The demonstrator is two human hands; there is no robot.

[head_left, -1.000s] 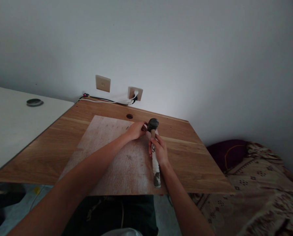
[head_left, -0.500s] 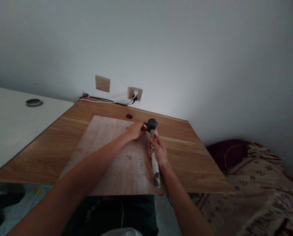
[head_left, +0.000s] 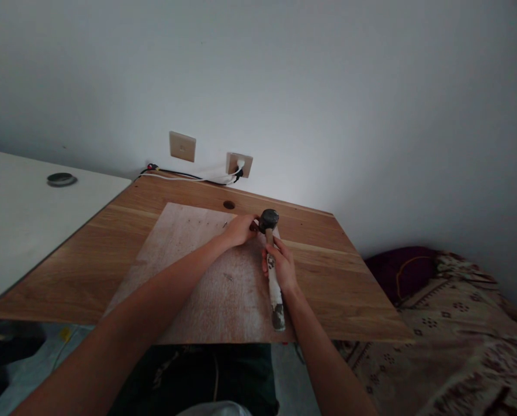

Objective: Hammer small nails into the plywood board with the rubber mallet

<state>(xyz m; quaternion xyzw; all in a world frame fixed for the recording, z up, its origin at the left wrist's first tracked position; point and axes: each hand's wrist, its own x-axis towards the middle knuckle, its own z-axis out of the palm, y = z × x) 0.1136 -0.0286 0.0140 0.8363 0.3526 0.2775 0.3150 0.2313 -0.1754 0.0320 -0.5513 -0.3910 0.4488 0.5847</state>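
Note:
My right hand (head_left: 281, 266) is wrapped round the paint-stained wooden handle of a hammer (head_left: 272, 271). Its dark head (head_left: 269, 219) sits low over the far edge of a pale plywood board (head_left: 197, 277). My left hand (head_left: 240, 229) rests on the board just left of the hammer head, fingers pinched together at a spot beside it. What the fingers pinch is too small to make out. Small dark specks dot the board's far part.
The board lies on a wooden desk (head_left: 336, 289) with a round hole (head_left: 229, 204) near the wall. Wall sockets (head_left: 239, 164) with white cables sit behind it. A white table (head_left: 19, 219) with a dark round lid (head_left: 61, 179) stands left. A patterned blanket (head_left: 449, 335) lies right.
Almost nothing differs. The hammer handle's lower end has tilted slightly right; both hands stay in place.

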